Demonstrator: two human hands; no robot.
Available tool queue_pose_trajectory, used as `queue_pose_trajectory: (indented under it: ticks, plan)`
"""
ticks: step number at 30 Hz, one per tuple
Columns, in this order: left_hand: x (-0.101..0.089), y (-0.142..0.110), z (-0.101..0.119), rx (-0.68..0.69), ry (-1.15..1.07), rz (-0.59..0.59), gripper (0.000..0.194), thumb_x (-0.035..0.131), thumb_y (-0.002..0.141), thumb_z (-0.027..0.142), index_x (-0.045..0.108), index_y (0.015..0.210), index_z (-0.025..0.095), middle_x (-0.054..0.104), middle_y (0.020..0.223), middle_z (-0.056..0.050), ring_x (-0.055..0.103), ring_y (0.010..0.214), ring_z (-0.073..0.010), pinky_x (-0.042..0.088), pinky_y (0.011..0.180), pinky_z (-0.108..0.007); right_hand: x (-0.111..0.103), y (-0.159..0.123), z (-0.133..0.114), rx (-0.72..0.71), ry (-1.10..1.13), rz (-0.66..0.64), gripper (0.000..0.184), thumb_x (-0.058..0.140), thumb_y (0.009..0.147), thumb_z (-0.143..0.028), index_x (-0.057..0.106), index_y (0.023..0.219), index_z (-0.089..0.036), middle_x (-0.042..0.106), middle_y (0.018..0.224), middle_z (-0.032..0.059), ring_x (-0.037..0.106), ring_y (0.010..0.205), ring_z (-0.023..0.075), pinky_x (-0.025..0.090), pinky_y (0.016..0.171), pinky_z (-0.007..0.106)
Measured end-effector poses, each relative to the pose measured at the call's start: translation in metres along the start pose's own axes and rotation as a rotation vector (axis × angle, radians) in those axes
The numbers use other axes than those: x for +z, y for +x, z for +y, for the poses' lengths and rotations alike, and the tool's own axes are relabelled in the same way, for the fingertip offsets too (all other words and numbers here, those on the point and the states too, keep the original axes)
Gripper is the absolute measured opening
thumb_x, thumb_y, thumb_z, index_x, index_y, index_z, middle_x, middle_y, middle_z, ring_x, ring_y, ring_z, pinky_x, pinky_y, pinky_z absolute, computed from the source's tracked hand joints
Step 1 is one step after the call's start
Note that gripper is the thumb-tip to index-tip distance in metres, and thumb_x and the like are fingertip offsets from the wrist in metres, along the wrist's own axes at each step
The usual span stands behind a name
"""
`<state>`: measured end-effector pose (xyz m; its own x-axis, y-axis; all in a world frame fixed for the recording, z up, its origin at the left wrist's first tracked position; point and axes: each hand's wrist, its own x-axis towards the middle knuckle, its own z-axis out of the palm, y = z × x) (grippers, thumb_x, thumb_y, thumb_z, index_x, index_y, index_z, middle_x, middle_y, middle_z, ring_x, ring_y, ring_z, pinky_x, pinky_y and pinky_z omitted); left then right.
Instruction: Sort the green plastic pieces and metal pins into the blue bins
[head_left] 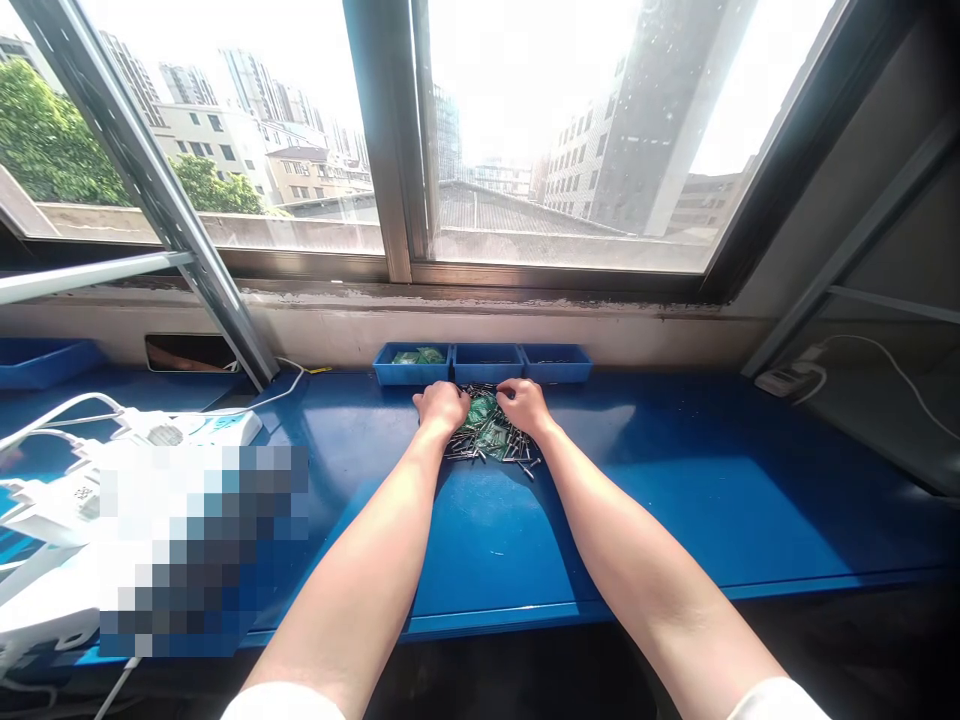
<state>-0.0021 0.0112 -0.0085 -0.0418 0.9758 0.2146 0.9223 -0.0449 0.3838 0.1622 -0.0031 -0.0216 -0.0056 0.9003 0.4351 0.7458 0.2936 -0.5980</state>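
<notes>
Curling over metal pins (480,452) and green boards (481,412), the left hand (441,407) and right hand (523,405) hide any grip; blue trays (486,364) sit just beyond; a pixelated patch (199,550) masks lower left.

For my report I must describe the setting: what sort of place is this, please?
Probably a small electronics workshop: a blue workbench stands under a window above city buildings, with three blue plastic parts bins and a heap of metal pins among what look like green circuit boards.
</notes>
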Motion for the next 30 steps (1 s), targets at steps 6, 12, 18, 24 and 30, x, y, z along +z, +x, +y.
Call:
queue_pose_trajectory:
  ticks: [6,12,18,24,30]
  plan:
    - [-0.003,-0.004,0.0,-0.016,0.035,0.115,0.036,0.036,0.086,0.03,0.069,0.09,0.016,0.063,0.106,-0.017,0.055,0.104,-0.0325,0.038,0.087,-0.046,0.0,0.0,0.0,0.012,0.001,-0.01,0.023,0.054,0.076,-0.024,0.071,0.091,-0.021,0.071,0.089,0.0042,0.061,0.097,0.0215,0.046,0.088,0.032]
    - [-0.006,-0.006,0.003,0.034,-0.089,0.217,0.028,0.037,0.088,0.025,0.063,0.093,0.019,0.06,0.108,-0.012,0.052,0.107,-0.0267,0.036,0.09,-0.042,0.0,0.001,-0.004,-0.063,0.083,0.111,0.029,0.056,0.079,-0.027,0.066,0.105,-0.019,0.069,0.096,0.0051,0.06,0.095,0.0193,0.046,0.087,0.032]
    - [-0.006,-0.008,0.006,0.178,-0.157,0.204,0.023,0.04,0.086,0.021,0.063,0.086,0.02,0.062,0.103,-0.009,0.052,0.105,-0.0247,0.034,0.089,-0.04,0.0,0.0,-0.008,-0.154,0.162,0.141,0.026,0.059,0.08,-0.027,0.066,0.104,-0.021,0.069,0.093,0.0032,0.06,0.093,0.0168,0.046,0.087,0.03]
    - [-0.007,-0.011,0.008,0.206,-0.156,0.131,0.027,0.038,0.087,0.021,0.064,0.091,0.022,0.062,0.108,-0.007,0.051,0.11,-0.0241,0.033,0.091,-0.039,0.0,0.001,-0.007,-0.13,0.157,0.105,0.018,0.054,0.083,-0.03,0.069,0.088,-0.022,0.069,0.087,0.002,0.06,0.085,0.0158,0.047,0.079,0.027]
    - [-0.009,-0.012,0.009,0.256,-0.275,0.141,0.027,0.038,0.09,0.032,0.064,0.09,0.023,0.064,0.106,-0.004,0.054,0.105,-0.0219,0.033,0.09,-0.038,0.001,0.002,-0.003,-0.091,0.149,0.1,0.023,0.047,0.086,-0.033,0.067,0.083,-0.02,0.066,0.078,0.0029,0.059,0.076,0.0158,0.045,0.072,0.027]
